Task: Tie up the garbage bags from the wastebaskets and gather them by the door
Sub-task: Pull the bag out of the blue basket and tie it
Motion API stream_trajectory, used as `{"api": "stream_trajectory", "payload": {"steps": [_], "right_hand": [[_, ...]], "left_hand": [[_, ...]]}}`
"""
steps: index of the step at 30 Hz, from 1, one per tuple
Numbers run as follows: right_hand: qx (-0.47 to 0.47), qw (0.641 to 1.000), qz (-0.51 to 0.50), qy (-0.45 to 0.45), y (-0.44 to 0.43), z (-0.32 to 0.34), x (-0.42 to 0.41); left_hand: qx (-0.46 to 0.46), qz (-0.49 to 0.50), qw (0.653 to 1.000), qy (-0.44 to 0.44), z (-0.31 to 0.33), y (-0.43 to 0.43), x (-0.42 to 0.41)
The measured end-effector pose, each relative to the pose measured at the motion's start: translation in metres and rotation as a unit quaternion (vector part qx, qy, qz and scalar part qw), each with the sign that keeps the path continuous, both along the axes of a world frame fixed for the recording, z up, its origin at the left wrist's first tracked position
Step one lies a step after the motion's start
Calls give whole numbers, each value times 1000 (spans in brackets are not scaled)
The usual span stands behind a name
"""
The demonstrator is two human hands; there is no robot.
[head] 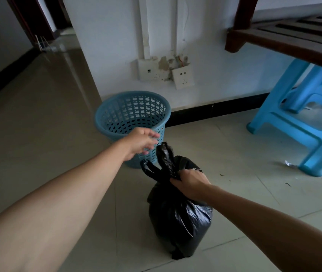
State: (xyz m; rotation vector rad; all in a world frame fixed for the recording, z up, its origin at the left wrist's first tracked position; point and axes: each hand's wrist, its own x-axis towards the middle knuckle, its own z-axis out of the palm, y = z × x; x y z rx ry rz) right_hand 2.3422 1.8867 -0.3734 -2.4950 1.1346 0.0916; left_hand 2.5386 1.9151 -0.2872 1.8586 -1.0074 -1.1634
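Observation:
A full black garbage bag [179,218] hangs or stands just above the tiled floor in the middle of the view. My right hand [190,182] is shut on its gathered neck, and two black handle ends stick up to the left of that hand. My left hand [142,142] is stretched out with fingers apart, holding nothing, over the near rim of a blue perforated wastebasket [132,114]. The wastebasket stands against the white wall and has no bag in it.
A blue plastic stool [301,122] stands at the right under a dark wooden slatted bench [293,34]. Wall sockets [182,78] hang loose above the basket. A hallway with a dark door frame [36,18] opens at the upper left. Small scraps lie on the floor at the right.

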Motion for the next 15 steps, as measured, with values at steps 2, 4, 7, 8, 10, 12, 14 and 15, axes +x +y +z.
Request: {"api": "stream_trajectory", "payload": {"steps": [2, 4, 7, 8, 10, 12, 14, 15], "right_hand": [[100, 993, -43, -41, -9, 0, -2], [196, 970, -81, -121, -14, 1, -1], [321, 902, -160, -239, -18, 6, -1], [339, 892, -181, -240, -20, 8, -2], [364, 880, -216, -217, -25, 11, -10], [410, 855, -235, -214, -32, 11, -17], [465, 809, -252, -258, -37, 12, -21], [496, 780, -256, -283, -38, 14, -23]], "left_hand": [[91, -82, 983, -134, -13, 11, 3], [162, -112, 968, -152, -24, 20, -3], [121, -54, 988, -75, -29, 19, -6], [91, -20, 996, -18, -28, 17, -5], [36, 27, 997, 68, -26, 11, -2], [-1, 50, 992, 115, -26, 10, -6], [13, 43, 986, 159, -29, 13, -7], [34, 17, 985, 170, -32, 16, -5]]}}
